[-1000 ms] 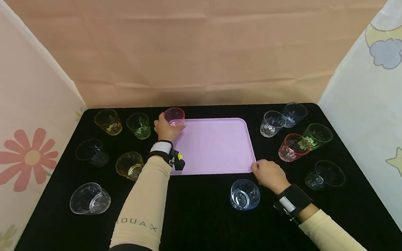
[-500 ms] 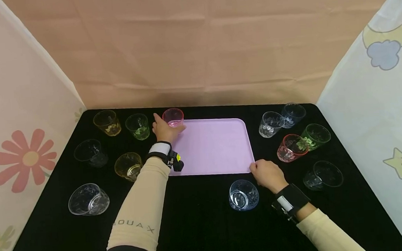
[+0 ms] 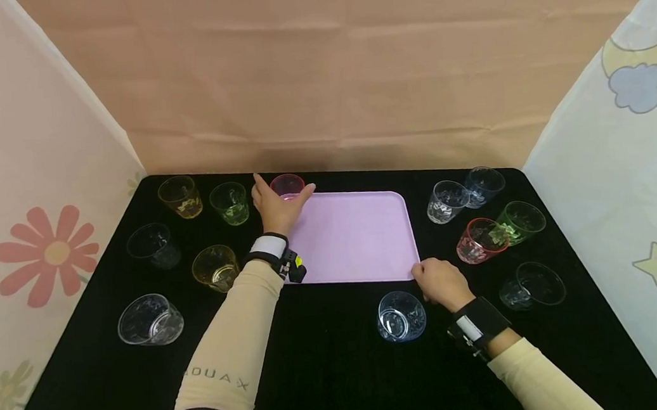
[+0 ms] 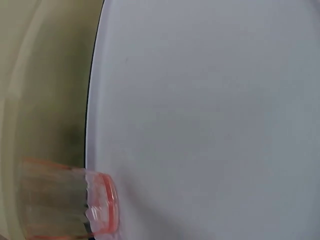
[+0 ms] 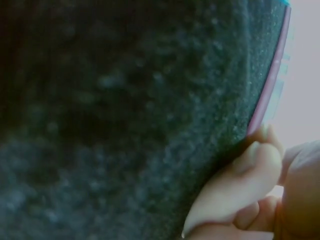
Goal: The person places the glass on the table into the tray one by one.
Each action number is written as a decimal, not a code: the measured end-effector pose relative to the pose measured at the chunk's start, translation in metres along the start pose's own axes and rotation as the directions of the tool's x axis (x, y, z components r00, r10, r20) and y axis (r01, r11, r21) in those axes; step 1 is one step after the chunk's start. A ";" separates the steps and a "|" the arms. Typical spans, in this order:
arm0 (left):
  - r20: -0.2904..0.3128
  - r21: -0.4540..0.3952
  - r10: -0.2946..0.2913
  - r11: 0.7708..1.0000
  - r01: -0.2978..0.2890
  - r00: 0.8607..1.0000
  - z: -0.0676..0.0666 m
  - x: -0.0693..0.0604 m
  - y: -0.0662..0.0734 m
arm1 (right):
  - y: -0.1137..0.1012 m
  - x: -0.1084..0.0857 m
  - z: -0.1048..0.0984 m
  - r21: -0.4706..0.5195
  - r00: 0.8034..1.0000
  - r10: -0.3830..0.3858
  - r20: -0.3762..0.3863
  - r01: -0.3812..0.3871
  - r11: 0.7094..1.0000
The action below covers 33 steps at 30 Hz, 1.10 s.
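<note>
A pink glass (image 3: 288, 185) stands on the far left corner of the lilac tray (image 3: 359, 234); in the left wrist view the same pink glass (image 4: 102, 205) is by the tray edge. My left hand (image 3: 278, 210) is just in front of the glass, thumb and fingers spread apart, partly hiding it. No fingers show in the left wrist view. At the near right corner, my right hand (image 3: 441, 284) pinches the tray's rim, and the right wrist view shows thumb and fingers (image 5: 245, 180) at that edge. A blue glass (image 3: 401, 317) stands close to the right hand.
Left of the tray are a green glass (image 3: 230, 204), two yellow glasses (image 3: 182, 198) and clear ones (image 3: 150, 320). On the right stand a red glass (image 3: 478, 242), a green glass (image 3: 520, 222) and several clear or bluish glasses (image 3: 445, 202). Paper walls surround the black table (image 3: 329, 383).
The fingers of my left hand have opened off the pink glass, and the hand has drawn back slightly toward me. My right hand stays on the tray corner.
</note>
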<state>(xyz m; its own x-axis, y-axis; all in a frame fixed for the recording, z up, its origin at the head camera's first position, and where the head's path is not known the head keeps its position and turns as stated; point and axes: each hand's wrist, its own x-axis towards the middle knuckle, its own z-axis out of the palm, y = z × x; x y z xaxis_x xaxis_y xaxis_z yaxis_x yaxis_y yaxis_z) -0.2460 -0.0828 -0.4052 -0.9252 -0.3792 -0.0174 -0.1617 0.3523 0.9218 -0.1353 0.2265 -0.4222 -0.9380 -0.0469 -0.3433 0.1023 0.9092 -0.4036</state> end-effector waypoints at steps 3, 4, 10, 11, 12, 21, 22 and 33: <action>-0.060 -0.053 0.081 0.995 -0.084 0.995 0.001 -0.007 0.006 | -0.001 0.000 0.001 -0.005 1.000 0.002 0.002 -0.002 1.000; -0.081 -0.073 0.115 0.990 -0.121 0.990 0.002 -0.010 0.009 | 0.000 0.000 0.000 -0.006 1.000 0.003 0.001 -0.003 1.000; -0.152 -0.159 0.354 0.913 -0.376 0.923 0.004 -0.031 0.021 | -0.001 0.002 0.001 -0.007 1.000 0.009 0.012 -0.009 1.000; -0.144 -0.175 0.388 0.896 -0.409 0.910 0.004 -0.035 0.022 | -0.001 0.002 0.001 -0.008 1.000 0.009 0.013 -0.009 1.000; -0.128 -0.200 0.423 0.875 -0.441 0.897 0.004 -0.039 0.022 | -0.001 0.001 0.002 -0.009 1.000 0.010 0.014 -0.010 1.000; 0.249 -0.375 0.514 0.833 -0.407 0.821 -0.008 -0.098 0.012 | -0.005 0.001 0.004 -0.007 1.000 0.002 0.028 -0.002 1.000; 0.290 -0.387 0.518 0.832 -0.397 0.805 -0.010 -0.105 0.010 | -0.005 0.001 0.004 -0.009 0.999 0.002 0.033 -0.002 1.000; 0.612 -0.428 0.473 0.872 -0.238 0.634 -0.003 -0.162 -0.018 | -0.003 -0.002 0.002 -0.019 1.000 0.003 0.008 -0.003 1.000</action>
<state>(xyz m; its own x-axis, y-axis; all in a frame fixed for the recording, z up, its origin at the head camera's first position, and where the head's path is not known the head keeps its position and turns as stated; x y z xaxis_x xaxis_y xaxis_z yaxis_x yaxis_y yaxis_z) -0.0925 -0.0301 -0.4177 -0.8730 0.4500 0.1882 0.2261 0.0314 0.9736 -0.1335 0.2230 -0.4221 -0.9350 -0.0476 -0.3515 0.0986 0.9170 -0.3866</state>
